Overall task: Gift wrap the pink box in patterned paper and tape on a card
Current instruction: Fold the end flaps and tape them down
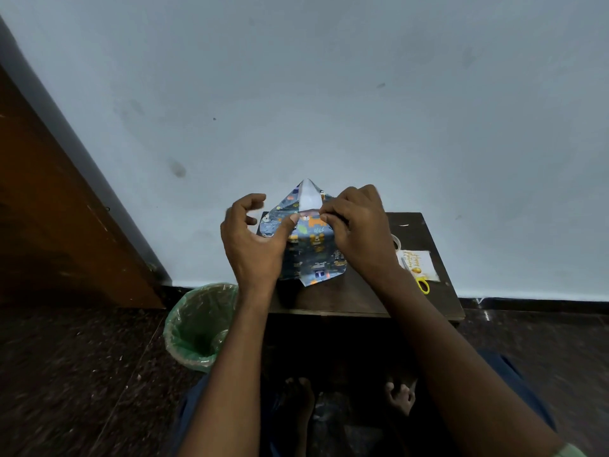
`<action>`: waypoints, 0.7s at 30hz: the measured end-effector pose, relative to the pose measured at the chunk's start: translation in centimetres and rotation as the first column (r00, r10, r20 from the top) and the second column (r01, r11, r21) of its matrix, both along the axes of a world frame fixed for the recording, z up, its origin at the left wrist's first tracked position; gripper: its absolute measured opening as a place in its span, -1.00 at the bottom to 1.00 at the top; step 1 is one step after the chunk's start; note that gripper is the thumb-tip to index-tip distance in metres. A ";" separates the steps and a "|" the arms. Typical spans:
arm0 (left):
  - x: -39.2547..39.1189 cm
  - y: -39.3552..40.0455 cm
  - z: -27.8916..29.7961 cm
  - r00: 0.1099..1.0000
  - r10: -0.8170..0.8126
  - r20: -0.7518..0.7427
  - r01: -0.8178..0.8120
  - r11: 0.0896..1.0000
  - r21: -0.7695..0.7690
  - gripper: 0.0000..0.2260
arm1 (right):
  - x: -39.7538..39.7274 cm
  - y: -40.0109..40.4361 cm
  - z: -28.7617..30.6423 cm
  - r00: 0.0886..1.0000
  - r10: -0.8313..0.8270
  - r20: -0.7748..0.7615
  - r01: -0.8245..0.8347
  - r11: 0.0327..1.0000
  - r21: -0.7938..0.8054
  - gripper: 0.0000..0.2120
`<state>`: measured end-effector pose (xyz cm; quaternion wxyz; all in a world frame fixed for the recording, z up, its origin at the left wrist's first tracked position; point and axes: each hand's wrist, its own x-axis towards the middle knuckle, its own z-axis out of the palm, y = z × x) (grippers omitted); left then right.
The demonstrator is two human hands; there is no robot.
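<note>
pale wall (329,77), dark floor (66,374), wooden table (346,298)

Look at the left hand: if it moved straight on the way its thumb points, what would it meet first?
Probably the right hand's fingertips, just across the wrapped box top; the left hand thumb already presses there.

The box (313,255) is covered all over in patterned paper (318,258), dark blue-grey and printed with small orange, white and yellow figures; no pink is seen. It is stood on the desk (356,291), between the two sets of fingers. At its far end a pointed flap (309,196) is raised, its plain white underside shown, just beyond the fingertips. At the near end another pointed flap (309,280) is laid out on the desk. The card (418,263), white with gold lettering and a gold balloon, is laid flat on the desk, well to the right of the fingers and apart from the box.
</note>
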<state>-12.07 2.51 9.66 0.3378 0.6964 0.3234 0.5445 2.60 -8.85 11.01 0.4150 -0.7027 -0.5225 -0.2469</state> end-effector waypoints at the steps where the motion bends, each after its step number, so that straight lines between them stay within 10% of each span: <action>1: -0.1 0.3 -0.1 0.996 -0.076 0.046 0.081 0.990 -0.113 -0.59 | 0.0 0.0 0.0 0.997 -0.044 0.070 0.043 0.999 0.016 -0.92; 10: -0.1 1.4 -0.5 0.929 -0.269 0.254 0.348 0.869 -0.352 -0.82 | -4.3 0.4 -1.9 0.980 0.012 0.201 -0.001 0.998 -0.056 -0.71; 21: -0.2 2.7 -1.2 0.960 -0.258 0.112 0.275 0.944 -0.183 -0.84 | -4.4 0.2 -2.2 0.993 -0.056 0.102 0.059 0.998 -0.020 -0.76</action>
